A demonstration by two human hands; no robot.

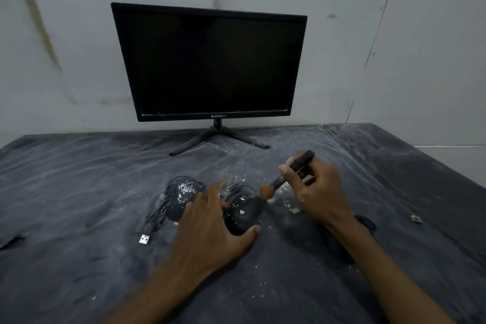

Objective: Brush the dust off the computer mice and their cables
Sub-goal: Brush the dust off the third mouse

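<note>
Left hand: the left hand lies over the near mouse, fingers curled along its left flank and thumb hooked round its near right end, gripping it in place on the desk.
Right hand: the right hand pinches the dark handle of a brush between thumb and curled fingers; the handle slants up and away to the right.
Brush tip: the brown bristles touch the far right edge of the near mouse.
Near mouse: black, at the middle of the desk, with a pale fleck on its back and white specks around it.
Far mouse: a second mouse, just left of the first and partly behind the left hand, carries a thick scatter of white dust on its top.
Cables: a dark cable bunches beside the far mouse and ends in a USB plug lying toward the near left; another plug lies just under the right hand.
Monitor: a black monitor stands at the back on splayed feet, close to the wall.
Open room: bare dusty desk spreads wide to the left and toward the near edge; the right edge runs diagonally, well apart from the right hand, with a small pale object near it.
</note>
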